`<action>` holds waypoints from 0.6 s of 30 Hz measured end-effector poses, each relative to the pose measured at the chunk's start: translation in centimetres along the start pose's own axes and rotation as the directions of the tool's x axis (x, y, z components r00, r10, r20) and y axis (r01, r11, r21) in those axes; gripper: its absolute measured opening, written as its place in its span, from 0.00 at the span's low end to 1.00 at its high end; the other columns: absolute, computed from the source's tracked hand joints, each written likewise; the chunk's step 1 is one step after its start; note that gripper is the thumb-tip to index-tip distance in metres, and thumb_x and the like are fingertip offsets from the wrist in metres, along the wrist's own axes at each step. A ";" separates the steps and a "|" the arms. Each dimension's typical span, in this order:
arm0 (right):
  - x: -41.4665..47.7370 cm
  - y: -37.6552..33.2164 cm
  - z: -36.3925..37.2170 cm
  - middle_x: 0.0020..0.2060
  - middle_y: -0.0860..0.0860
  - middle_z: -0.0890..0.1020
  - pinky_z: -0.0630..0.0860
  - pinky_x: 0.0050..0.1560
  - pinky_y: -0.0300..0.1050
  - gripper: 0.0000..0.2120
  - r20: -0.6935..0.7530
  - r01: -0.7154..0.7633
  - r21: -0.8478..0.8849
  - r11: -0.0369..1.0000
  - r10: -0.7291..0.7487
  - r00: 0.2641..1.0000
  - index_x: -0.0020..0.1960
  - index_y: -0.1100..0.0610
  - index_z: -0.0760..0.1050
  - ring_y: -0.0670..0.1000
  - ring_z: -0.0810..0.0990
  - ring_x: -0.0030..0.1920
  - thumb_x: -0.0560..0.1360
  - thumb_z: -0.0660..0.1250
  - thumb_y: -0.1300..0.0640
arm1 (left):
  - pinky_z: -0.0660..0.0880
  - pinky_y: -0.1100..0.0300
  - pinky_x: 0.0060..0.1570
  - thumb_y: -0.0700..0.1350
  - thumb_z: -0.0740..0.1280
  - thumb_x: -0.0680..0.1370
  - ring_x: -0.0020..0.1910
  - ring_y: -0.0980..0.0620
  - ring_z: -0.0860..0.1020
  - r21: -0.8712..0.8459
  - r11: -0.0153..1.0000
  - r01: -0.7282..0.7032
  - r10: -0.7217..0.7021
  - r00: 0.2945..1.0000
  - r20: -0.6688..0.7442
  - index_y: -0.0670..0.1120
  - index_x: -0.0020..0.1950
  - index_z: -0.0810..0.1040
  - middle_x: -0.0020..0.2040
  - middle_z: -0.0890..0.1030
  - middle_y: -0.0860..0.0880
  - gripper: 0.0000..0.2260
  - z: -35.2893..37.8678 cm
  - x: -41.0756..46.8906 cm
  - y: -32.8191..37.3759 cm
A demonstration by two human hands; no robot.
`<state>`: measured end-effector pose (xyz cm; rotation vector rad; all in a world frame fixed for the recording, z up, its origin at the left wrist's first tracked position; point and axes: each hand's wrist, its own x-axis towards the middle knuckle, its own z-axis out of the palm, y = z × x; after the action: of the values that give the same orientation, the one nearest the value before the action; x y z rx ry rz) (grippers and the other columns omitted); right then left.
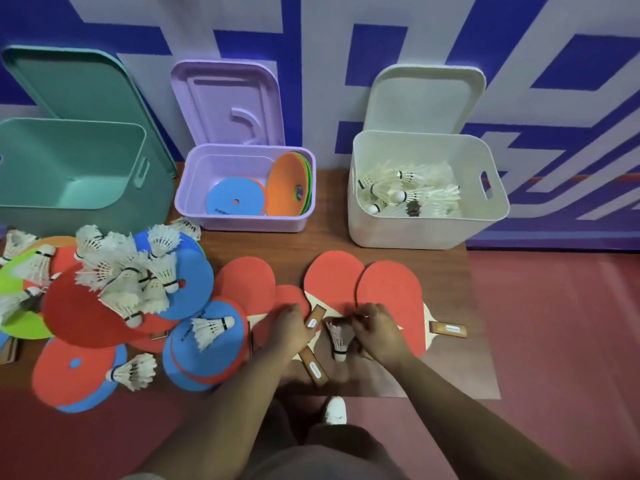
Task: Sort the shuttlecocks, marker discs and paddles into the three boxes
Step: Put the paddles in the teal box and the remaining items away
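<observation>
Red paddles lie in a row on the low wooden bench while a person works over them with both hands. The right hand has its fingers curled together around the feathered end of a shuttlecock, cork end pointing back toward the person. The left hand rests just beside it on a paddle handle; whether those fingers are closed on it cannot be told. Ahead and to the right of the fingers stands the white box, already holding shuttlecocks; straight ahead, the purple box holds discs; far left, the green box looks empty. A mixed pile waits to the left. Done well, the lift would be a light pinch that spares the feathers, clearing the paddle faces before swinging to the white box.
</observation>
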<state>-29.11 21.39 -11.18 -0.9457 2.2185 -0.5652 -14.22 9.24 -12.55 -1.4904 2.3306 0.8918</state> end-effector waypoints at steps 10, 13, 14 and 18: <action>0.3 1.6 0.8 0.49 0.57 0.79 0.68 0.48 0.38 0.09 0.078 -0.053 0.091 0.994 0.046 0.996 0.53 0.58 0.77 0.56 0.78 0.50 0.73 0.64 0.59 | 0.73 0.52 0.45 0.53 0.73 0.69 0.48 0.43 0.77 0.147 0.977 -0.154 0.143 0.986 0.081 0.45 0.47 0.75 0.47 0.79 0.45 0.15 1.2 1.4 -0.7; 1.0 1.5 0.6 0.45 0.58 0.80 0.74 0.44 0.45 0.04 0.092 -0.061 0.134 0.989 0.049 0.995 0.48 0.55 0.75 0.59 0.80 0.44 0.73 0.65 0.58 | 0.69 0.55 0.39 0.46 0.71 0.72 0.44 0.44 0.77 0.004 0.995 -0.104 0.104 0.994 0.034 0.43 0.47 0.75 0.43 0.78 0.46 0.10 0.8 0.8 0.2; 1.1 1.3 0.5 0.43 0.58 0.81 0.75 0.40 0.46 0.02 0.084 -0.072 0.164 0.984 0.059 0.995 0.46 0.56 0.73 0.58 0.81 0.40 0.74 0.65 0.58 | 0.67 0.56 0.37 0.43 0.70 0.73 0.41 0.45 0.77 -0.113 0.992 -0.061 0.062 0.998 0.010 0.43 0.46 0.75 0.40 0.77 0.47 0.07 0.4 0.6 0.6; 2.2 0.2 -0.1 0.36 0.52 0.82 0.71 0.32 0.35 0.12 0.012 -0.113 0.299 0.948 0.115 0.993 0.47 0.59 0.76 0.50 0.78 0.32 0.77 0.66 0.49 | 0.76 0.51 0.46 0.37 0.65 0.75 0.43 0.45 0.82 -0.510 0.859 0.056 -0.064 0.998 0.000 0.47 0.45 0.75 0.39 0.82 0.46 0.05 -1.8 0.0 1.8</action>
<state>-30.40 19.89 -12.05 -0.6549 2.0992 -0.8224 -15.59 8.67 -10.50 -1.7458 2.1375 1.5772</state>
